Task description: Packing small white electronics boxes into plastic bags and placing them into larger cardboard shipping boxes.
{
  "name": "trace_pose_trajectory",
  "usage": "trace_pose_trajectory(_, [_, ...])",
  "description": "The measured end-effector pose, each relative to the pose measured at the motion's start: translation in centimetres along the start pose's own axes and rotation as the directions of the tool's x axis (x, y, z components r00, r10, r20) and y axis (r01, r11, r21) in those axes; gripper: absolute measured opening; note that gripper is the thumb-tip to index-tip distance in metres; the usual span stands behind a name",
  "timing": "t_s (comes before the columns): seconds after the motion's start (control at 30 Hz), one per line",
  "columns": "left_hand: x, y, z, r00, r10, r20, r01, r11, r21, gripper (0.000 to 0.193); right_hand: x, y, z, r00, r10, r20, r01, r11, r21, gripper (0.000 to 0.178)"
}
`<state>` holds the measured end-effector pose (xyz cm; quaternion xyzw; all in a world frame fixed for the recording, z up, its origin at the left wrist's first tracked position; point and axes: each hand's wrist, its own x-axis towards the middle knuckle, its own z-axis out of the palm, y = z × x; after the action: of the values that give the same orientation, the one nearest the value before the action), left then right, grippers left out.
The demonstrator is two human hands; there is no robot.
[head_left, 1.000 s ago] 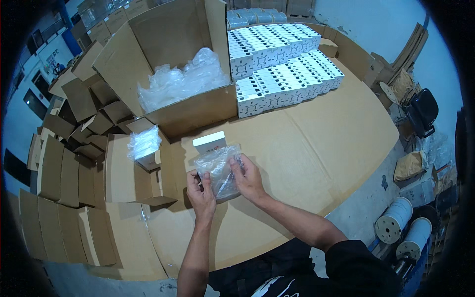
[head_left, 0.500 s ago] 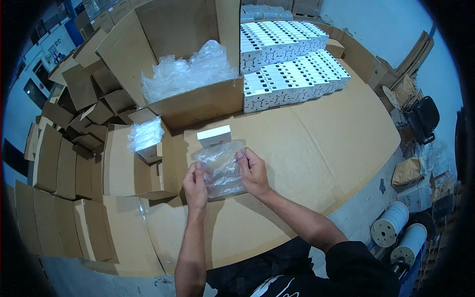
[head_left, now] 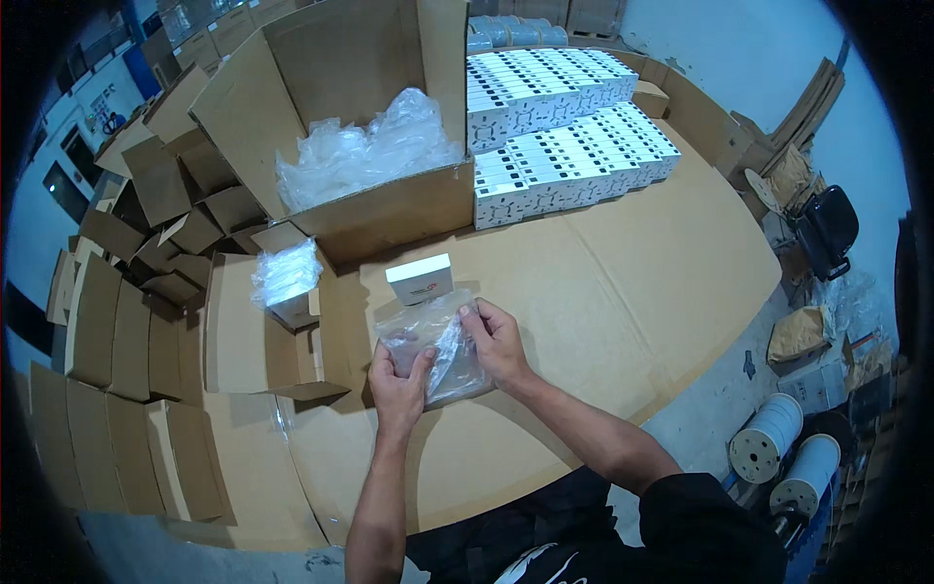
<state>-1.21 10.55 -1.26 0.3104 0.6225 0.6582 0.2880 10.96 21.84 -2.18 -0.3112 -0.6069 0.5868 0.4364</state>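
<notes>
A clear plastic bag (head_left: 435,343) is stretched between my two hands, low over the cardboard-covered table. My left hand (head_left: 397,386) grips its left side, thumb on top and fingers underneath. With thumb and fingertips my right hand (head_left: 494,341) pinches the upper right edge. Just beyond the bag stands a small white box (head_left: 419,278) on the table. To the left, an open carton (head_left: 236,326) holds several white boxes wrapped in clear plastic (head_left: 289,270).
A large open carton (head_left: 389,209) full of clear plastic bags (head_left: 365,146) stands at the back. Right of it, white boxes (head_left: 574,165) are stacked in rows. Empty cartons (head_left: 117,331) crowd the left side. Cable spools (head_left: 769,438) stand on the floor at right.
My left hand has shifted slightly right, its thumb now lying over the bag. The bag's plastic has been pulled into a new shape, folded in the middle. My right hand still pinches its edge.
</notes>
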Motion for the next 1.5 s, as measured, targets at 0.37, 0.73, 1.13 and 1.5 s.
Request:
trace_pose_trajectory(0.37, [0.5,-0.1,-0.6,0.994,0.106,-0.022,-0.107,0.992,-0.068,0.048,3.7,-7.6,-2.4,0.848,-0.485,0.215,0.528,0.736,-0.422,0.020])
trace_pose_trajectory(0.73, [1.1,0.6,-0.9,0.984,0.175,-0.045,-0.160,0.959,0.235,0.063,5.1,-8.4,-1.0,0.613,-0.469,0.636,0.782,0.471,-0.408,0.021])
trace_pose_trajectory(1.13, [1.4,-0.7,-1.3,0.990,0.138,0.026,-0.140,0.985,0.096,0.070,7.0,-10.9,0.3,0.486,0.003,0.874,0.714,0.575,-0.399,0.019])
trace_pose_trajectory(1.5, [1.3,0.0,-2.2,0.988,0.092,0.122,-0.106,0.988,0.109,0.080,7.7,-10.2,-0.5,0.811,-0.211,0.546,0.343,0.927,-0.152,0.021])
